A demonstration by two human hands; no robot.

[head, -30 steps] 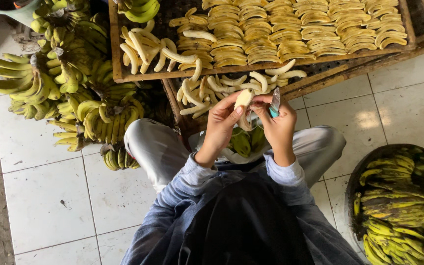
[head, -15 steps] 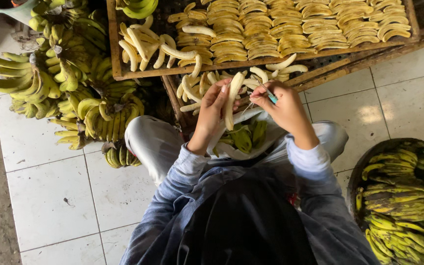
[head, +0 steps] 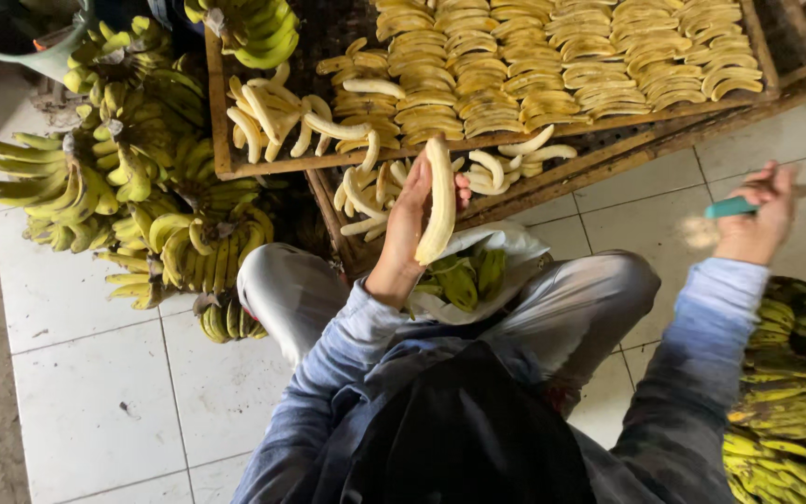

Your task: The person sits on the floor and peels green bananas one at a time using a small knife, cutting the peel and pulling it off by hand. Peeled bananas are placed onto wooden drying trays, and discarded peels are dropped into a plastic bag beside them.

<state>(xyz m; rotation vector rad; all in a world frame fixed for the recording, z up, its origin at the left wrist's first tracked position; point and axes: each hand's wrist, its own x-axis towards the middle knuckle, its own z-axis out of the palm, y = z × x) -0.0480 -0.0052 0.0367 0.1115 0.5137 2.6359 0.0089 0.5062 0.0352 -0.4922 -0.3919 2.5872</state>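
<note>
My left hand point(head: 409, 222) holds a long peeled banana point(head: 439, 198) upright over my lap. My right hand point(head: 757, 219) is stretched out to the right over the tiled floor, gripping a small knife with a teal handle point(head: 731, 206). Between my knees sits a white bag point(head: 506, 250) with green peels point(head: 466, 275) in it. Just beyond my left hand, loose peeled bananas point(head: 366, 191) lie on a wooden tray point(head: 324, 196).
A second wooden tray point(head: 218, 121) behind holds rows of sliced banana point(head: 552, 56) and more peeled ones. Bunches of unpeeled yellow-green bananas point(head: 132, 187) pile up at the left. A dark basket of bananas point(head: 795, 392) stands at the right.
My hands were together at the banana; now my right hand has swung far out to the right with the knife. The left hand keeps the peeled banana raised.
</note>
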